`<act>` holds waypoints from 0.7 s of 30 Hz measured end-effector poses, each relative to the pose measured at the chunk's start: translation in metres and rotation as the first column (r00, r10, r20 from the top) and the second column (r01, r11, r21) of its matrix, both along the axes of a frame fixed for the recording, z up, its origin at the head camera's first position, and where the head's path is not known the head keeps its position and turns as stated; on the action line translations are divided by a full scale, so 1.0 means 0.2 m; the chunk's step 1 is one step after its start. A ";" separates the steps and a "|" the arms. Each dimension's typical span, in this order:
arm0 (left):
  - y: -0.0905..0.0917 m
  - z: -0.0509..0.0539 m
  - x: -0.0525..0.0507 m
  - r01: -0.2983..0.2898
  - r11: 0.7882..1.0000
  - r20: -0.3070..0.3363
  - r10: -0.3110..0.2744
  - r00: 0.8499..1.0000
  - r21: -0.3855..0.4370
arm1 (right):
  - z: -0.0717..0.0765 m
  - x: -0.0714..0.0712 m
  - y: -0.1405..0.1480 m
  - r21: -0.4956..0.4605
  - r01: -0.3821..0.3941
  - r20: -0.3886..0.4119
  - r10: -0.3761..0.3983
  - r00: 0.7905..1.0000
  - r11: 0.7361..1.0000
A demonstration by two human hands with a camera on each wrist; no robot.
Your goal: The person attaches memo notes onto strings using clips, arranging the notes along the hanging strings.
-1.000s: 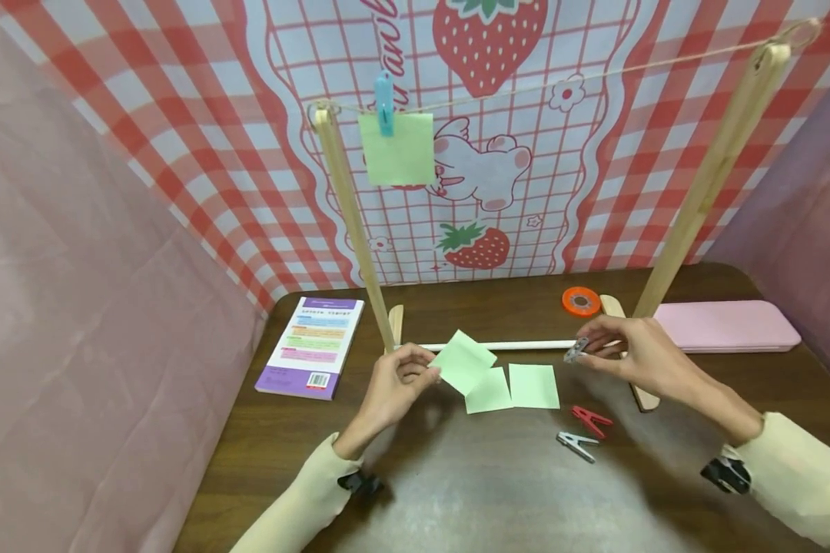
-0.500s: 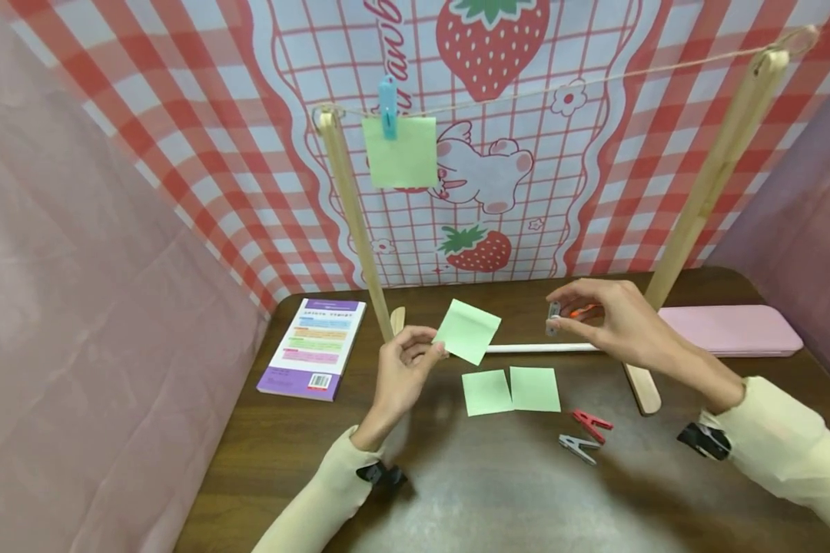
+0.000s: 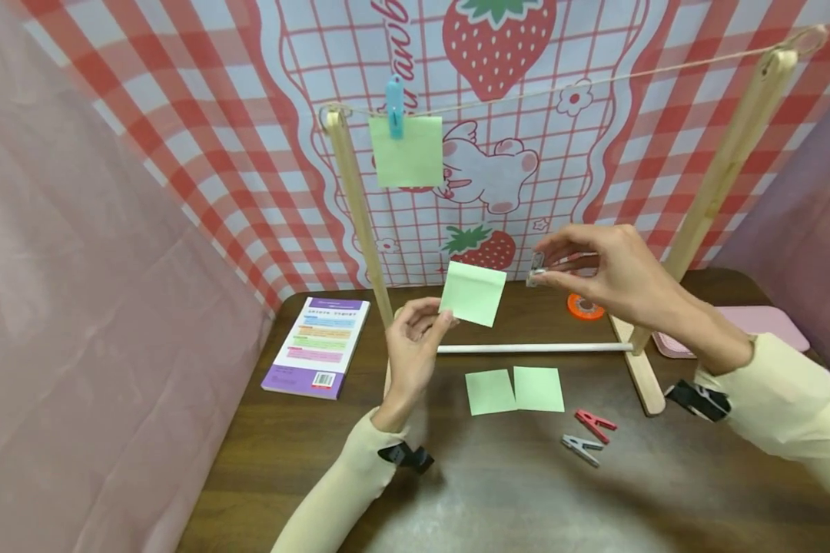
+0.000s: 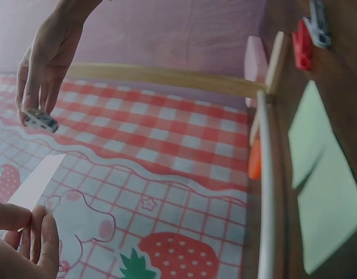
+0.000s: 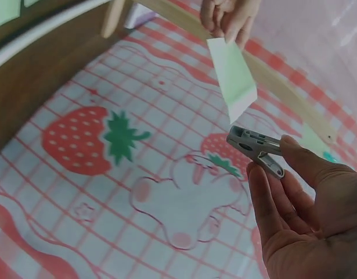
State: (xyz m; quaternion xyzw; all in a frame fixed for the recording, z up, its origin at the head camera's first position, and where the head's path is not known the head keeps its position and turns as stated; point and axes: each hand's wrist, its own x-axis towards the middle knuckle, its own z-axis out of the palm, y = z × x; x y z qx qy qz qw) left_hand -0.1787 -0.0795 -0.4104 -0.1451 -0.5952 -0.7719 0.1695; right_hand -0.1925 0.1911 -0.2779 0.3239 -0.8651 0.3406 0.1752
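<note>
In the head view my left hand (image 3: 415,346) pinches a pale green sticky note (image 3: 474,295) by its lower left corner, raised above the table. To its right, my right hand (image 3: 619,269) holds a grey clothespin (image 5: 253,148) between thumb and fingertips; the right wrist view shows the clothespin's jaws pointing towards the note, apart from it. Above both hands a string (image 3: 595,82) runs between two wooden posts. A blue clothespin (image 3: 395,107) fastens another green note (image 3: 408,153) to the string near the left post (image 3: 360,207).
Two green notes (image 3: 538,389) lie side by side on the table, near a red clothespin (image 3: 595,424) and a grey one (image 3: 582,449). A white rod (image 3: 539,349) joins the posts' feet. A book (image 3: 316,347), an orange disc (image 3: 585,306) and a pink case (image 3: 768,326) lie around.
Both hands have risen from the table, the left with the sticky note and the right with the grey clothespin. The right hand has also come left, closer to the note.
</note>
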 end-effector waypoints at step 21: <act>0.11 0.25 -0.10 -0.057 0.990 -0.132 0.075 0.988 0.129 | 0.41 -0.04 -0.12 -0.035 -0.005 -0.182 -0.001 0.983 0.999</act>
